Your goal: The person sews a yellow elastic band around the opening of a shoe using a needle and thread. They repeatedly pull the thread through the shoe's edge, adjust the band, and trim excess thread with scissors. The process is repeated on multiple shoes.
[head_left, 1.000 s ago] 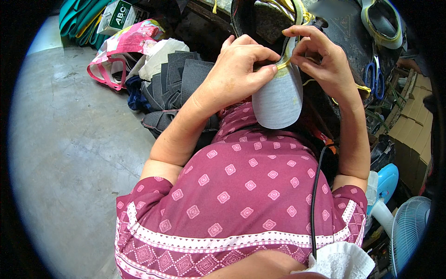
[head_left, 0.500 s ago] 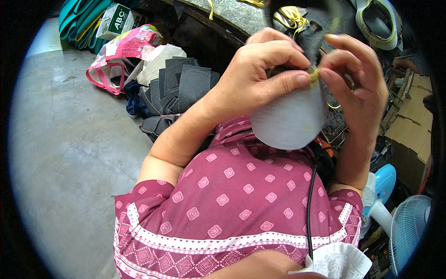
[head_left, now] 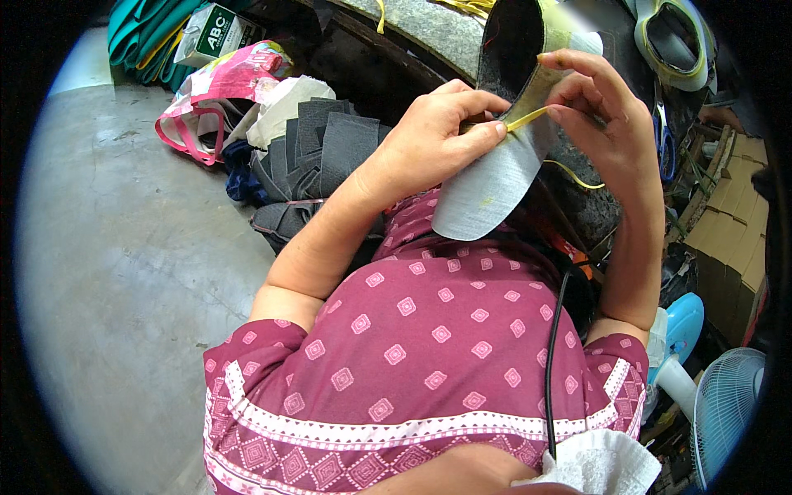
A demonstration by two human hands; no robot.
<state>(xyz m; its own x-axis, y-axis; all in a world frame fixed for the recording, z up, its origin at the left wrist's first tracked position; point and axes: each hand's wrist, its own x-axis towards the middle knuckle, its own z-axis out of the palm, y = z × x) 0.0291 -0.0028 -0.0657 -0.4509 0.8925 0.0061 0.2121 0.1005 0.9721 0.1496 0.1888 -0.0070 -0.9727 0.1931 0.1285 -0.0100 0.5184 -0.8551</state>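
Observation:
A shoe upper [head_left: 483, 194] with a pale grey tongue-like flap and a dark opening hangs in front of my chest. My left hand [head_left: 437, 136] pinches its edge between thumb and fingers, at the spot where a narrow yellow strip [head_left: 528, 120] lies against it. Stretched out from that edge, the strip's other part is pinched in the fingertips of my right hand [head_left: 606, 115]. The far end of the upper runs out of the picture at the top.
Blue-handled scissors [head_left: 663, 142] and another shoe upper [head_left: 701, 62] lie at the right. Dark grey cut pieces [head_left: 346, 153] are stacked at the left, beside a pink bag [head_left: 194, 136] and a box [head_left: 198, 37]. A fan [head_left: 730, 412] stands lower right; a cable [head_left: 551, 363] hangs over my shirt.
The shoe upper has turned and shifted slightly left, showing its dark opening. My right hand has moved away from my left, drawing the yellow strip out between them.

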